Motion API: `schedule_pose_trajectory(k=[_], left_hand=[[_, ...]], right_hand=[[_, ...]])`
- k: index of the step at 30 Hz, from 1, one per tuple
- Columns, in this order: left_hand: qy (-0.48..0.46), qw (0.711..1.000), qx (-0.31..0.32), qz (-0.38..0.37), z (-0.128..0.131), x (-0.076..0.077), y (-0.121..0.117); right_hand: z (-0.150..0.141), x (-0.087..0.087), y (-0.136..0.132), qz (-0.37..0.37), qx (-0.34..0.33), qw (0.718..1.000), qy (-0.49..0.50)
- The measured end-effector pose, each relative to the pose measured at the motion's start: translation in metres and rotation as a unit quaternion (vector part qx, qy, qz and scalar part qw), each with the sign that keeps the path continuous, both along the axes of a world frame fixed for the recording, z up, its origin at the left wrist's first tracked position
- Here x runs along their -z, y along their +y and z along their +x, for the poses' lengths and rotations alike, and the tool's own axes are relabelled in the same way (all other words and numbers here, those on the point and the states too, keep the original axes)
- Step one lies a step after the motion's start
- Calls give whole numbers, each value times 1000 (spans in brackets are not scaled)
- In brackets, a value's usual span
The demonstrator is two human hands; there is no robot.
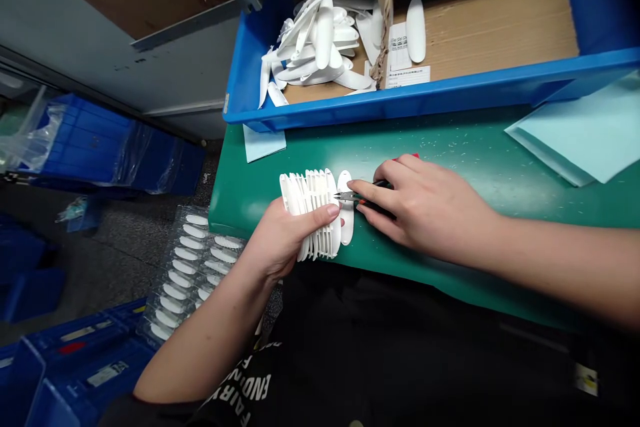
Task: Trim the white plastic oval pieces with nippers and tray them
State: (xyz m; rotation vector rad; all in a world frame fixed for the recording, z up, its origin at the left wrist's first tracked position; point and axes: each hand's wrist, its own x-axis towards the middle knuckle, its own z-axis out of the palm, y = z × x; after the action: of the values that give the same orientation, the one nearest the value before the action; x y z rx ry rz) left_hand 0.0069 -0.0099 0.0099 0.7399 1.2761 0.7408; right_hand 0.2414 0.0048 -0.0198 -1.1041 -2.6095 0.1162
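Head view: left hand (283, 243) clenched around ribbed white plastic part (313, 210), near front edge of green tabletop (440, 153). Right hand (425, 207) pinching small snips (347, 197), tips between ribs and oval end plate (346, 207). Along far edge, blue tray (400, 99) holding loose white plastic shells (317, 40). Off left edge, clear blister tray (173, 273) of white ovals.
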Motion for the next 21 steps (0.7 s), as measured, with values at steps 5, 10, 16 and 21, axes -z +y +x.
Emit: schedule_pose_trajectory(k=[5, 10, 16, 21], left_hand=[[2, 1000, -6, 3, 2, -3, -1], [-2, 1000, -4, 0, 2, 0, 4], [13, 1000, 9, 10, 4, 6, 18], [4, 1000, 7, 15, 4, 3, 18]], right_hand=[[0, 0, -3, 3, 5, 1000, -25], [0, 7, -1, 13, 8, 1000, 12], [4, 8, 7, -17, 75, 994, 79], [5, 4, 8, -23, 64, 994, 81]])
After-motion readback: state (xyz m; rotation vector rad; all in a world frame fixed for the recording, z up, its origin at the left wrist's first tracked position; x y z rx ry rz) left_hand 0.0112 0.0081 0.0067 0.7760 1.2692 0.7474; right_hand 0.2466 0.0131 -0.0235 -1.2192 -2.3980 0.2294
